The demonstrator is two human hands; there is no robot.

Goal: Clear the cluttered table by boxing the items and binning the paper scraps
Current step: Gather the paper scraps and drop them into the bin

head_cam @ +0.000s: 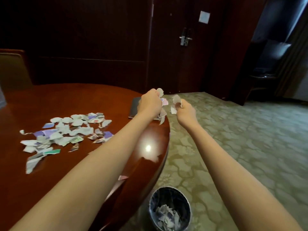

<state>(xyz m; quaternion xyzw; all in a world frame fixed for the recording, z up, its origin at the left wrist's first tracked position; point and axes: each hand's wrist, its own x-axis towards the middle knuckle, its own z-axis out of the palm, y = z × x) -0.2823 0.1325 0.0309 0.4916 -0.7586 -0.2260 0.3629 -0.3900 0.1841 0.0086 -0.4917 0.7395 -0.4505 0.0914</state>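
My left hand (150, 102) grips a bunch of torn paper scraps (162, 106) at the right edge of the round brown table (50, 100). Just off the table edge, my right hand (185, 112) pinches a few white scraps (176, 99) over the carpet. A wide spread of white, purple and green scraps (66, 130) lies on the table to the left. A round metal bin (170, 208) stands on the floor below the table edge, with scraps inside. A flat dark item (134, 107) lies on the table behind my left hand, partly hidden.
A padded chair (13, 69) stands at the far left of the table. Dark wood panelling and a door with a handle (185, 38) fill the back. Patterned green carpet (250, 139) stretches to the right. One pink scrap (123, 177) sits at the table's near edge.
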